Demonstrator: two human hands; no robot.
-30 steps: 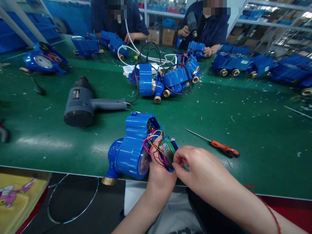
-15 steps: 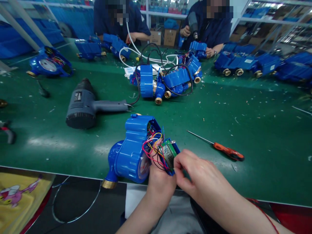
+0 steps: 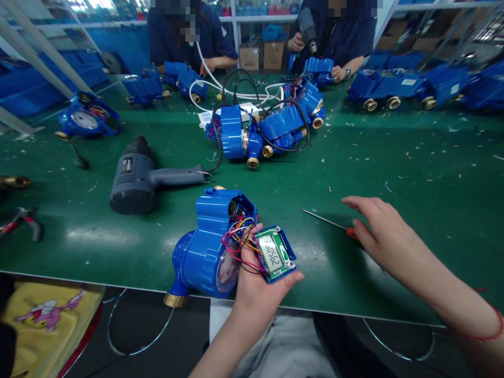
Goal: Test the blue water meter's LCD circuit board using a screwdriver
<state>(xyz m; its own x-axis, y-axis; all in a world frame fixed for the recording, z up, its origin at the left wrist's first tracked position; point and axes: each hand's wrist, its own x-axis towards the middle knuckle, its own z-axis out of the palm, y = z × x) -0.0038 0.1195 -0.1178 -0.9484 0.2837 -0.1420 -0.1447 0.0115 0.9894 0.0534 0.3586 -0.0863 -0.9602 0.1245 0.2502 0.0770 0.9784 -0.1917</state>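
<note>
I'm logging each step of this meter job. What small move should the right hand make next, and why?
Probably close the right hand on the screwdriver: it lies on the screwdriver's orange handle, fingers open, while the left hand holds the display board beside the blue meter, wires exposed.

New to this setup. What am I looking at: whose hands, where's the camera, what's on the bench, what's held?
No machine here: one camera on a person's head looks down at their own two bare hands. The left hand holds a small circuit board with a display, joined by coloured wires to a blue meter lying at the near edge of the green bench. The right hand is open and empty, reaching over an orange-handled screwdriver; whether it touches it cannot be told. Also on the bench: a grey heat gun, a pile of blue meters with cables, and more along the far side, where two other people sit working.
</note>
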